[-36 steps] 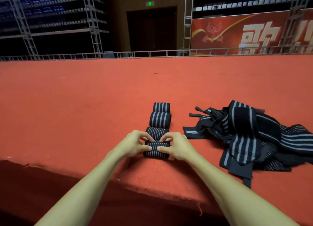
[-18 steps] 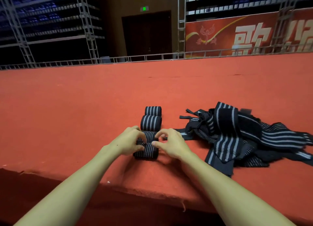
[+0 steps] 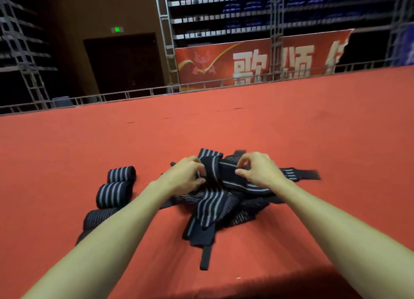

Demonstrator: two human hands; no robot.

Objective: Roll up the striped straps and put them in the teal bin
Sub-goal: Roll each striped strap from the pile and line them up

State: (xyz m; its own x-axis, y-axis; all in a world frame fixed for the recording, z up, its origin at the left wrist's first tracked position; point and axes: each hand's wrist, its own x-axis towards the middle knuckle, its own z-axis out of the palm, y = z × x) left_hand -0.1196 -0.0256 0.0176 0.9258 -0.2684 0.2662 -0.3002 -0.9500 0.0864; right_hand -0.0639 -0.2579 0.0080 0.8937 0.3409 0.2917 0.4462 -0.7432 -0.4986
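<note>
A tangled pile of black straps with grey stripes (image 3: 215, 207) lies on the red carpeted platform (image 3: 313, 130) in front of me. Both hands are on top of the pile. My left hand (image 3: 184, 175) and my right hand (image 3: 257, 170) each pinch the same topmost strap (image 3: 224, 170) with curled fingers, lifting it slightly. To the left of the pile, a row of rolled striped straps (image 3: 114, 191) lies on the carpet, partly hidden by my left forearm. No teal bin is in view.
The platform's near edge (image 3: 224, 285) drops off just below my forearms. A metal rail (image 3: 134, 95) runs along the far edge, with scaffolding, a dark doorway and a red banner (image 3: 257, 59) behind it.
Both hands have left the nearest rolled strap and moved right onto the loose pile, where they now pinch a strap. The view has swung right, so the rolls sit to the left.
</note>
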